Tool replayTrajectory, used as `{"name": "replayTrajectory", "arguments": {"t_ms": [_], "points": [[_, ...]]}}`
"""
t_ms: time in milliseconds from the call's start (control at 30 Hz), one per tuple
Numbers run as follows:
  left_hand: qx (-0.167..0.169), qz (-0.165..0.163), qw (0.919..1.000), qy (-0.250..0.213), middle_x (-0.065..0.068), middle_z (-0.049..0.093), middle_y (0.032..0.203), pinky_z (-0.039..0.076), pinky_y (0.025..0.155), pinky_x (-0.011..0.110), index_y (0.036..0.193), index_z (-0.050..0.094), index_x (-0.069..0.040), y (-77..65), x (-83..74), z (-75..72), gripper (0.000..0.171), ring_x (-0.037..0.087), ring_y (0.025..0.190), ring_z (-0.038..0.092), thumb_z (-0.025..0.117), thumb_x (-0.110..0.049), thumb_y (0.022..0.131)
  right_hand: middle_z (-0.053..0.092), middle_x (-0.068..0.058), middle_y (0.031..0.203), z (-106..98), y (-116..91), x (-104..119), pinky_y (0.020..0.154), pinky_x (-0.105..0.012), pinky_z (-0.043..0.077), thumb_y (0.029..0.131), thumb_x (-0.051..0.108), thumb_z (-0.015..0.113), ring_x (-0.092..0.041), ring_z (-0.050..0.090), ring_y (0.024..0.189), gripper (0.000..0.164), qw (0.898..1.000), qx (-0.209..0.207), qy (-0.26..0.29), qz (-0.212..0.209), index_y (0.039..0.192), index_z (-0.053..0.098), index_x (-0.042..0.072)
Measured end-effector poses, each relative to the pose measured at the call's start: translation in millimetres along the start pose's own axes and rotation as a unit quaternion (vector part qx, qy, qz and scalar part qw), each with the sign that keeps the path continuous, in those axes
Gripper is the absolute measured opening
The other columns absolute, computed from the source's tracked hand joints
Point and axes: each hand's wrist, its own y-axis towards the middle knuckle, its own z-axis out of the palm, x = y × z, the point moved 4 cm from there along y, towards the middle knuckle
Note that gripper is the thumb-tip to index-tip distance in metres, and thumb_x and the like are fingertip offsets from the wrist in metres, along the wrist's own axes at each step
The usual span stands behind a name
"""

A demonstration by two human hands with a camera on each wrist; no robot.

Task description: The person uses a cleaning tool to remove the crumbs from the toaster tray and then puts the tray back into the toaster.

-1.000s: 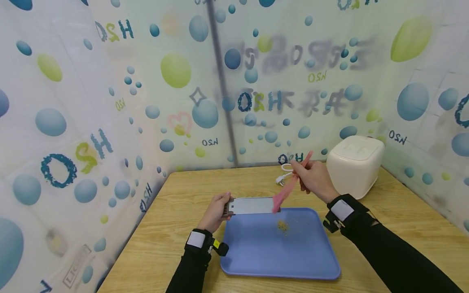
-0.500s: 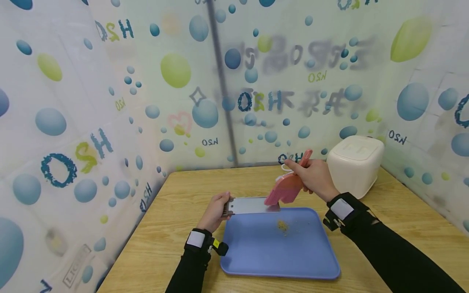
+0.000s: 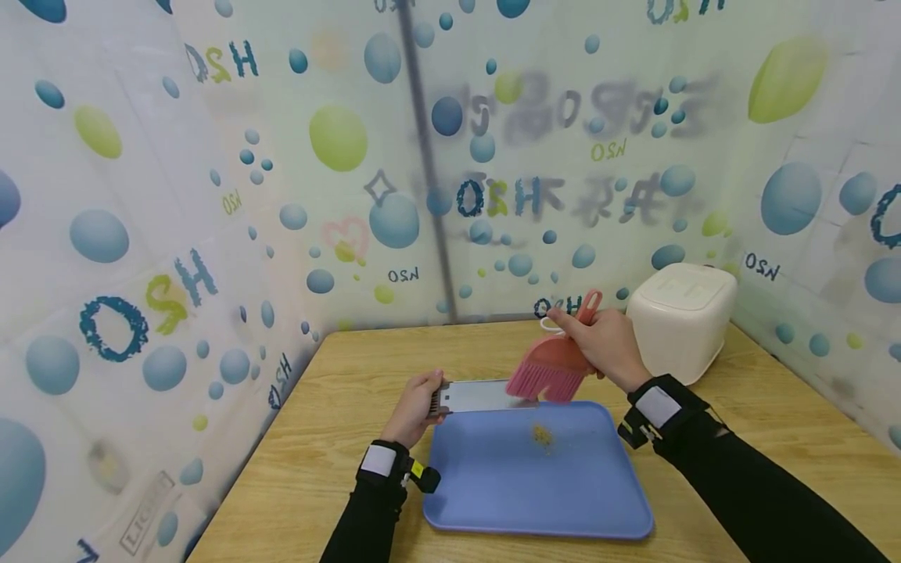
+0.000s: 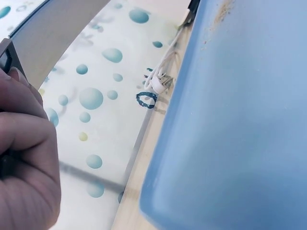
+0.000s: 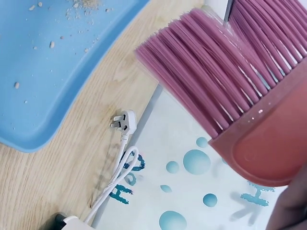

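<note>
My left hand (image 3: 411, 410) holds a flat metal crumb tray (image 3: 472, 396) by its slotted left end, level over the far edge of a blue tray (image 3: 535, 500). In the left wrist view my curled fingers (image 4: 29, 129) grip its dark end. My right hand (image 3: 608, 344) grips the handle of a pink brush (image 3: 556, 363), tilted with its bristles down on the crumb tray's right end. Up close in the right wrist view, the bristles (image 5: 201, 62) part around the thin metal edge. A small heap of crumbs (image 3: 542, 435) lies on the blue tray.
A cream toaster-like appliance (image 3: 683, 320) stands at the back right, close behind my right hand. Its white cord and plug (image 5: 125, 123) lie on the wooden table (image 3: 366, 360). Patterned curtains (image 3: 338, 195) hang behind and along both sides.
The brush has turned from edge-on to show its broad face, and its bristles have shifted slightly left along the crumb tray. My left hand and the crumb tray have stayed put.
</note>
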Motion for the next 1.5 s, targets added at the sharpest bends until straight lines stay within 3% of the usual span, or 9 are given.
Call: {"name": "replayTrajectory", "arguments": {"t_ms": [500, 867, 1100, 1233, 1500], "points": [[-0.012, 0.000, 0.9999, 0.004, 0.010, 0.058, 0.086, 0.047, 0.049, 0.019, 0.112, 0.057, 0.004, 0.2, -1.3, 2.0, 0.042, 0.010, 0.058, 0.055, 0.039, -0.033, 0.112, 0.053, -0.007, 0.052, 0.2, -4.4, -1.9, 0.036, -0.033, 0.046, 0.088, 0.070, 0.065, -0.024, 0.052, 0.037, 0.071, 1.000, 0.008, 0.015, 0.002, 0.070, 0.059, 0.001], [-0.017, -0.004, 0.9997, 0.015, 0.010, 0.060, 0.085, 0.048, 0.049, 0.021, 0.113, 0.057, 0.006, 0.9, 2.5, -0.3, 0.044, 0.010, 0.055, 0.056, 0.040, -0.035, 0.112, 0.056, -0.009, 0.055, -13.0, -5.2, 2.2, 0.039, -0.034, 0.049, 0.091, 0.066, 0.064, -0.022, 0.053, 0.039, 0.070, 0.997, 0.008, 0.075, -0.007, 0.077, 0.059, -0.003], [0.003, 0.004, 0.9999, 0.015, 0.007, 0.056, 0.083, 0.048, 0.048, 0.020, 0.106, 0.059, 0.001, -1.6, -0.4, 9.2, 0.040, 0.012, 0.059, 0.057, 0.040, -0.034, 0.112, 0.055, -0.011, 0.055, -6.7, -4.7, 22.2, 0.040, -0.036, 0.048, 0.098, 0.048, 0.065, -0.026, 0.052, 0.041, 0.054, 0.983, 0.050, 0.158, -0.075, 0.086, 0.069, -0.004], [0.018, 0.009, 0.9997, 0.011, 0.006, 0.056, 0.080, 0.048, 0.047, 0.020, 0.105, 0.058, 0.000, -1.8, -2.5, 17.5, 0.040, 0.011, 0.057, 0.056, 0.040, -0.034, 0.112, 0.056, -0.014, 0.057, 4.5, -4.5, 34.8, 0.041, -0.034, 0.047, 0.101, 0.039, 0.064, -0.023, 0.051, 0.043, 0.047, 0.975, 0.074, 0.178, -0.107, 0.087, 0.071, -0.005], [0.018, 0.016, 0.9997, 0.005, 0.005, 0.059, 0.076, 0.045, 0.047, 0.021, 0.104, 0.057, 0.000, 0.0, -6.7, 23.1, 0.040, 0.010, 0.053, 0.054, 0.038, -0.033, 0.112, 0.062, -0.015, 0.063, 32.6, -6.7, 53.0, 0.042, -0.032, 0.048, 0.104, 0.032, 0.061, -0.022, 0.053, 0.045, 0.038, 0.965, 0.114, 0.204, -0.121, 0.103, 0.072, -0.004]]}}
